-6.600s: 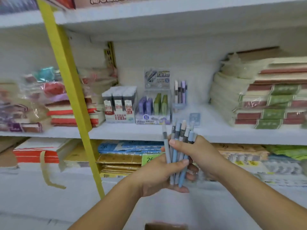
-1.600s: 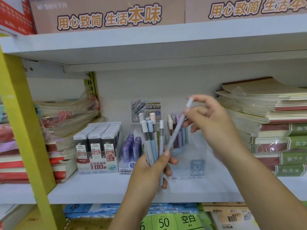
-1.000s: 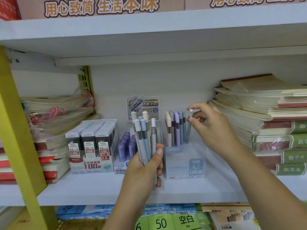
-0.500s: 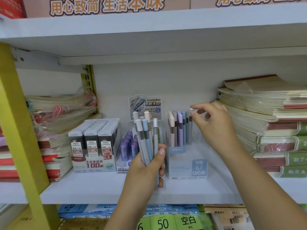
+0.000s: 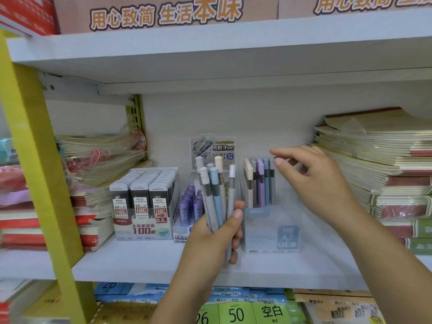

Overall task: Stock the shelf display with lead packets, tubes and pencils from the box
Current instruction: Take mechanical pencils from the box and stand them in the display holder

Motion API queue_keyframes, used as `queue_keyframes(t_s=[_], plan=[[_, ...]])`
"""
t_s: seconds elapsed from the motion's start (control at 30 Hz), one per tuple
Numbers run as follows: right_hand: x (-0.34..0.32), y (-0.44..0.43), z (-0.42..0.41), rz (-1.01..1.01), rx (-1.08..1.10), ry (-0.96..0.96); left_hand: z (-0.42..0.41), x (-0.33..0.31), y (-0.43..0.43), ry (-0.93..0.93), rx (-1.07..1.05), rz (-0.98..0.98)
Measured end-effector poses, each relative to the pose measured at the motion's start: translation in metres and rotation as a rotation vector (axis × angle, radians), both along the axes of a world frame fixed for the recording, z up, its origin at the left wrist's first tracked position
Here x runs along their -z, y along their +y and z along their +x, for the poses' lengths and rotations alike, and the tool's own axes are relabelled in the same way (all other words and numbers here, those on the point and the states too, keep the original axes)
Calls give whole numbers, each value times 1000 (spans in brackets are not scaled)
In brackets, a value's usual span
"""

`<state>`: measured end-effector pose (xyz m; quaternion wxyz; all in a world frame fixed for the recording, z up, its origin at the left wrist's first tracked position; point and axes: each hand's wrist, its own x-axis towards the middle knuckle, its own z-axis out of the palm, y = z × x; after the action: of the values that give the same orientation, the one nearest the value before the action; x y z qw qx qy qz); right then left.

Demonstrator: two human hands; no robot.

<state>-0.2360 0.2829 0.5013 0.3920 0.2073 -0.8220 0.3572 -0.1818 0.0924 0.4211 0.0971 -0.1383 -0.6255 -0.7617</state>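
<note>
**Asker:** Blue, grey and cream pencils (image 5: 216, 195), bundled low in the middle of the frame. What has them?

**Watcher:** The left hand (image 5: 210, 232). Its fingers and thumb are curled round their lower halves, caps pointing up, in front of the white shelf (image 5: 140, 260).

**Asker:** And the right hand (image 5: 313, 174)?

**Watcher:** Right of centre, loosely spread and holding nothing. Its thumb (image 5: 278, 162) and forefinger are apart, just beside the caps of the row of pencils (image 5: 259, 183) standing in the clear display holder (image 5: 272, 232). I cannot tell whether they touch the nearest cap.

**Asker:** What sits beside the holder?

**Watcher:** To its left are purple lead tubes (image 5: 190, 204), partly hidden behind the held bundle, then grey lead packets (image 5: 142, 202) in their carton. Stacked notebooks (image 5: 385, 160) fill the right edge.
</note>
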Motion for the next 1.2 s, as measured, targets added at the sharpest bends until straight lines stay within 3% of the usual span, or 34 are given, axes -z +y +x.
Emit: queue_keyframes(t_s=[0.13,0.23,0.3,0.43,0.6,0.83,1.2], plan=[[-11,-14,31,-128,-420,-282,5,-4,7,14,88,-13],[-5,-23,36,-118,-496,-379,7,-6,14,19,151,-19],[-4,-24,34,-233,-501,-349,9,-7,17,18,156,-13],[-15,-3,27,-464,-446,-133,6,-6,13,-19,62,17],[-14,19,16,-329,-267,102,2,-1,0,-50,32,-82],[10,13,-12,-121,-71,42,-4,1,-3,-71,0,-21],[14,10,-14,-111,-74,59,-3,3,-3,-38,-13,-35]])
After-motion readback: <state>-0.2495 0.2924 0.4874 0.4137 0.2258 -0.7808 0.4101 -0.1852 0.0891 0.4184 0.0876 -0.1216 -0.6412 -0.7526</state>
